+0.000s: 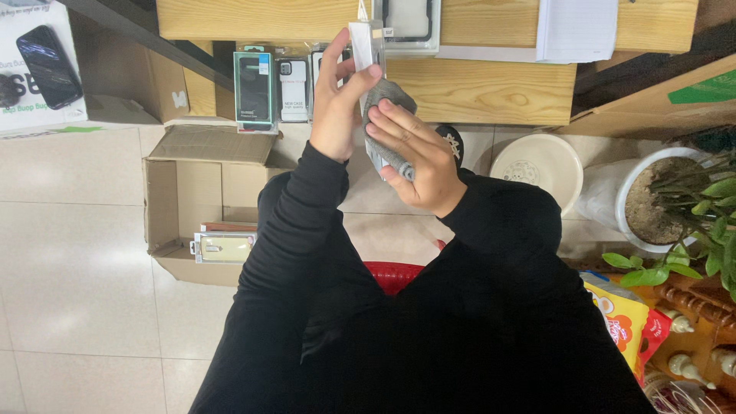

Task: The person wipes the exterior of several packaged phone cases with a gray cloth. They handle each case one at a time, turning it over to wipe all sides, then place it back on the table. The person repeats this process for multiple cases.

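Both arms in black sleeves reach forward, bent at the elbows, and meet in the middle. The right hand [418, 165] is closed on a grey cloth [383, 126] and presses it against a slim clear package [365, 42]. The left hand [337, 103] stands upright, fingers and thumb pinching this package. On the floor to the left lies an open cardboard box [195, 211]. Farther, packaged phone cases [272, 86] lean against the wooden desk [491, 88].

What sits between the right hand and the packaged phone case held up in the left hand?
Only the grey cloth. The right hand presses it against the packaged phone case, which the left hand grips upright at its edge. Nothing else visible lies between them.
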